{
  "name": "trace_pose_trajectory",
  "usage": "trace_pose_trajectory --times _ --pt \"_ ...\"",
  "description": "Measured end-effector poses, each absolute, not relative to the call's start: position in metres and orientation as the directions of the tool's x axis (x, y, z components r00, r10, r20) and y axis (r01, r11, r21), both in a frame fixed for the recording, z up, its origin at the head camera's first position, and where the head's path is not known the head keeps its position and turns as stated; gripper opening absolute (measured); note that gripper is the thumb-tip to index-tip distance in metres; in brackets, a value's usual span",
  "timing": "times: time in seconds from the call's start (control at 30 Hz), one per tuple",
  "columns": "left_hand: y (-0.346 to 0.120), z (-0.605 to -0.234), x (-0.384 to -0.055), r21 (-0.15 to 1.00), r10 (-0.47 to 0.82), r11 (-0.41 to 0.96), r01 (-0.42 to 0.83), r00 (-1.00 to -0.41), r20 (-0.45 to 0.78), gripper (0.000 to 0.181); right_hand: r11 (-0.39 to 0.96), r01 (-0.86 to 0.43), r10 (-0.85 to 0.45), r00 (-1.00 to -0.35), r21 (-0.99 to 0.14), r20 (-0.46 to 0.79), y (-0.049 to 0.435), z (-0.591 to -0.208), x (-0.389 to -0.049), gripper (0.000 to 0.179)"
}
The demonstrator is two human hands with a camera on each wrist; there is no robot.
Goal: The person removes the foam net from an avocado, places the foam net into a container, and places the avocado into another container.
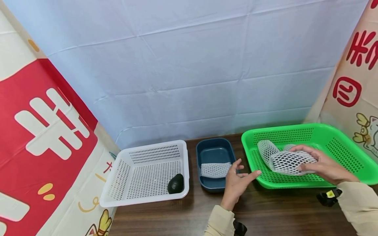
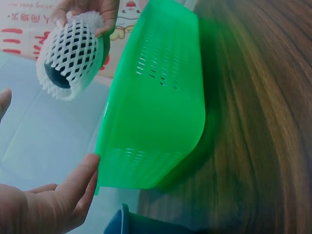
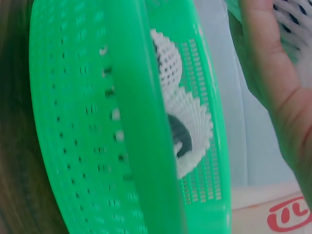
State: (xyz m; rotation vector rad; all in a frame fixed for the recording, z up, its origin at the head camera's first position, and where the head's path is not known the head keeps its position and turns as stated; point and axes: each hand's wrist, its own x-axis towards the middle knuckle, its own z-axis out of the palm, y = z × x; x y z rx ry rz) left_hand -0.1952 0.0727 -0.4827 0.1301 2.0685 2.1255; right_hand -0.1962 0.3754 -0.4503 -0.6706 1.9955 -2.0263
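My right hand (image 1: 329, 165) grips an avocado in a white foam net (image 1: 290, 163), raised over the green basket (image 1: 313, 127). Dark skin shows through the mesh and at the sleeve's near end in the left wrist view. Behind it, more foam-netted pieces (image 1: 266, 150) lie in the same basket, partly covered by the hand. My left hand (image 1: 235, 184) holds nothing; its fingers spread in the space between the blue tray (image 1: 214, 146) and the green basket. A white foam net (image 1: 215, 170) lies across the blue tray.
Left of the blue tray stands a white basket (image 1: 147, 198) with a bare avocado (image 1: 176, 184) in its near right corner. All the containers sit on a dark wooden table (image 1: 165, 219). A pale cloth (image 1: 183, 65) hangs behind, with printed cloths at both sides.
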Motion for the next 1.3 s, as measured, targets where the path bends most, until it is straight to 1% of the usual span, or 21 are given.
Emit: trace_pose_trajectory --times 0.17,0.23,0.53,0.7,0.8,0.93,1.07,1.3 --pt "0.073 -0.483 -0.195 0.972 0.223 -0.191 -0.136 -0.971 -0.092 0.058 -0.069 -0.194 -0.482 -0.852 -0.979 0.203 0.362 -0.45 -0.196 0.053" --pt "0.073 -0.484 -0.195 0.963 0.232 -0.22 -0.153 -0.968 -0.101 0.055 -0.055 -0.202 -0.481 -0.853 -0.978 0.203 0.357 -0.451 -0.195 0.053" --pt "0.075 -0.484 -0.194 0.937 0.265 -0.296 -0.186 -0.958 -0.107 0.046 0.0 -0.248 -0.459 -0.861 -0.969 0.221 0.338 -0.449 -0.19 0.05" --pt "0.076 -0.482 -0.194 0.925 0.303 -0.319 -0.208 -0.947 -0.109 0.045 0.031 -0.247 -0.457 -0.865 -0.969 0.206 0.329 -0.449 -0.187 0.051" --pt "0.077 -0.481 -0.193 0.913 0.332 -0.335 -0.232 -0.936 -0.116 0.044 0.017 -0.243 -0.477 -0.855 -0.97 0.206 0.325 -0.45 -0.187 0.052" --pt "0.079 -0.479 -0.193 0.898 0.364 -0.363 -0.25 -0.925 -0.11 0.037 -0.007 -0.262 -0.494 -0.838 -0.965 0.231 0.319 -0.452 -0.187 0.053" --pt "0.081 -0.478 -0.193 0.883 0.369 -0.387 -0.265 -0.922 -0.115 0.031 -0.035 -0.257 -0.503 -0.831 -0.966 0.239 0.313 -0.453 -0.187 0.052" --pt "0.08 -0.477 -0.192 0.874 0.385 -0.402 -0.271 -0.917 -0.107 0.031 -0.034 -0.244 -0.495 -0.838 -0.969 0.228 0.305 -0.457 -0.185 0.052"
